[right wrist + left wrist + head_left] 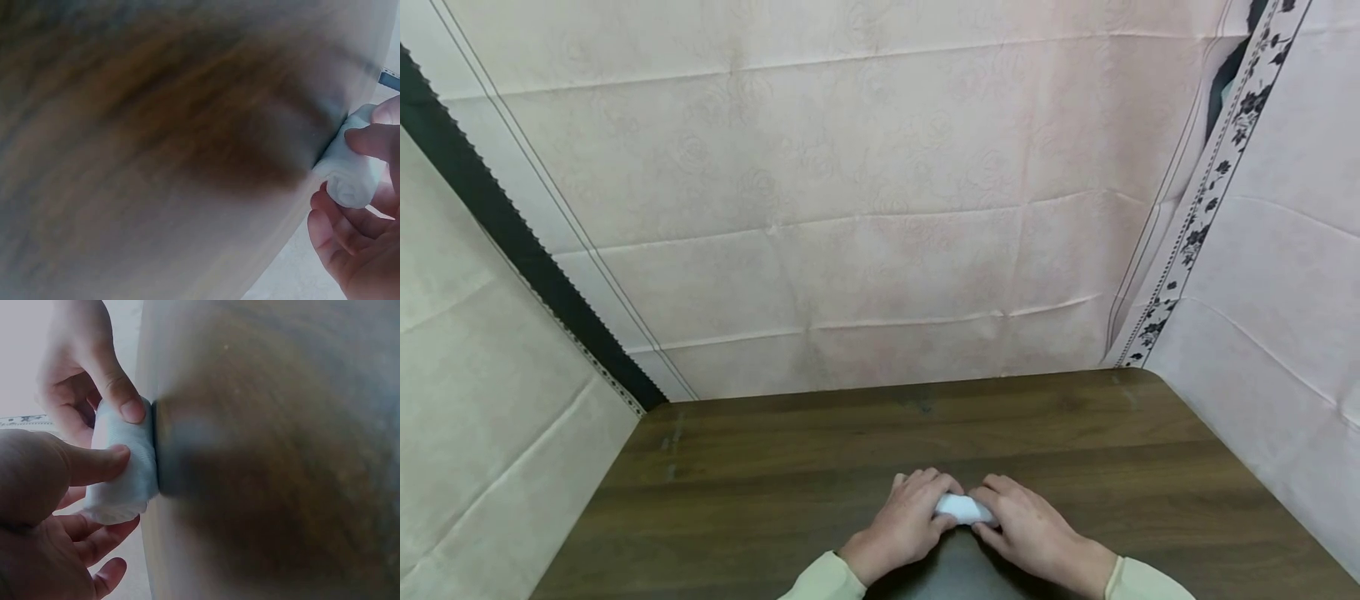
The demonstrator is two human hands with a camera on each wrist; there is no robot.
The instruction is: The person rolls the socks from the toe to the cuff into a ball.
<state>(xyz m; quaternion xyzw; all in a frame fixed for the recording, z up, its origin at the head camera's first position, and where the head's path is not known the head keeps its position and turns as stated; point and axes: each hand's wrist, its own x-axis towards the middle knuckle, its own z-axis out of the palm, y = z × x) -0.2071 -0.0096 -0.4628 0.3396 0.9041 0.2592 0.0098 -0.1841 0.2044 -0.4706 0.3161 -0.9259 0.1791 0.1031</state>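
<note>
A small white cloth [958, 507], rolled into a short cylinder, rests on the wooden table between the two hands. Its spiral end shows in the right wrist view, where the roll [350, 186] touches the tabletop. My left hand [913, 515] grips one end, thumb on the near side and fingers over the far side. The other end is held the same way by my right hand [1028, 523]. In the left wrist view both thumbs press on the side of the roll [132, 484].
The brown wood-grain table [865, 433] reaches back to a creased pale cloth wall [850, 208]. More pale cloth hangs at the left [482, 400] and right [1262, 333]. A dark strip [535, 233] runs down the left corner, a floral border [1195, 225] down the right.
</note>
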